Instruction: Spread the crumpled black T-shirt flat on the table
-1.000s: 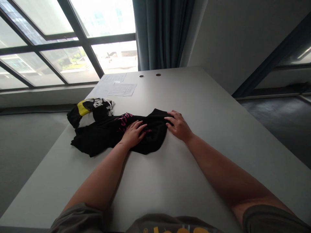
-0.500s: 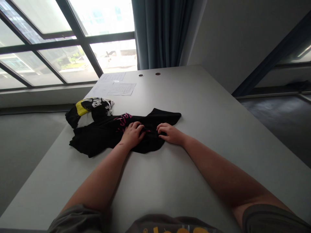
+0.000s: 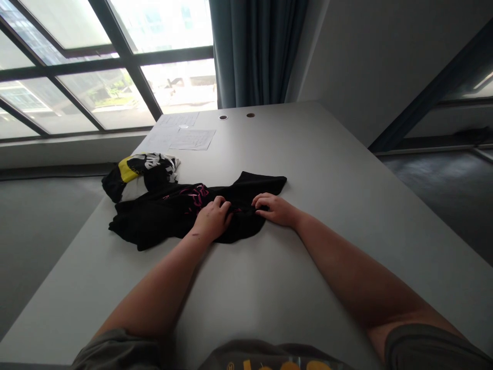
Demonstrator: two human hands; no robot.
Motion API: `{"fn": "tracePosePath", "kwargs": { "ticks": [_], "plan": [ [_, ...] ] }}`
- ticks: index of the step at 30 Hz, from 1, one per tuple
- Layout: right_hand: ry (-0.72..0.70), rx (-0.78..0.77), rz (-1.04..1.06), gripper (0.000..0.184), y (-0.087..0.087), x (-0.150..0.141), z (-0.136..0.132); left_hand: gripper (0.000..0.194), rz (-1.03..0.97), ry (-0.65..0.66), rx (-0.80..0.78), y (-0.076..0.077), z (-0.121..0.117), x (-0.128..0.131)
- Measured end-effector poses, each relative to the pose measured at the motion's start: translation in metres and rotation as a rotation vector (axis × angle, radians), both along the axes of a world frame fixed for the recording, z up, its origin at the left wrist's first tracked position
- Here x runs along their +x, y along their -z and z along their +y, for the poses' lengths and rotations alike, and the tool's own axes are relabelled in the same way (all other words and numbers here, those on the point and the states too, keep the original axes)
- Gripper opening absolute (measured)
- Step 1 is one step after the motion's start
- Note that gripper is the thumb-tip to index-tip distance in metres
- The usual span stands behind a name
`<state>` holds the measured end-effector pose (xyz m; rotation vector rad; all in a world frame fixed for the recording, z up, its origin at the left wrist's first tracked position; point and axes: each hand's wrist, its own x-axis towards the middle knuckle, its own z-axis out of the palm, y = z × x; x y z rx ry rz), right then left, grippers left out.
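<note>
Fingers (image 3: 221, 200) of left hand (image 3: 211, 219) and right hand (image 3: 279, 210) curl nearly closed, pinching black garment (image 3: 154, 218).

Daylight pours through the gridded window (image 3: 103, 95), glaring nearly white; the grey wall (image 3: 377, 61) sits dim, the white tabletop (image 3: 300, 149) softly sheened.

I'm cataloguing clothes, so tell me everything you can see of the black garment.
The black garment looks like soft cloth with pink lettering. It lies rumpled across the pale table, one flap pointing right. The left hand and right hand touch it with curled fingers; a black-and-yellow bundle lies behind its left end.
</note>
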<state>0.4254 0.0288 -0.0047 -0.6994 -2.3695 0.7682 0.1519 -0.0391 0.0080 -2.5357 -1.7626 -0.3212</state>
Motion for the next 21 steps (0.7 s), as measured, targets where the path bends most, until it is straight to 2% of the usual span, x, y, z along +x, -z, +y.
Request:
{"fn": "tracePosePath", "kwargs": {
  "ticks": [8, 10, 14, 18, 21],
  "plan": [
    [0.051, -0.01, 0.014, 0.006, 0.002, 0.005, 0.003, 0.036, -0.08, 0.119, -0.031, 0.005, 0.0, 0.007],
    [0.069, 0.031, 0.026, 0.006, 0.001, 0.003, 0.0, 0.035, -0.105, 0.112, -0.027, 0.004, 0.001, 0.005],
    [0.095, 0.185, 0.078, 0.021, -0.009, -0.009, -0.015, 0.029, -0.149, 0.02, 0.055, 0.0, 0.004, 0.0],
    [-0.028, 0.253, 0.055, 0.031, -0.013, -0.031, -0.042, 0.033, -0.189, -0.054, 0.072, -0.001, 0.011, -0.005],
    [-0.164, 0.252, -0.075, 0.058, -0.005, -0.045, -0.055, 0.035, -0.191, -0.131, 0.05, 0.003, 0.016, -0.009]
  ]
}}
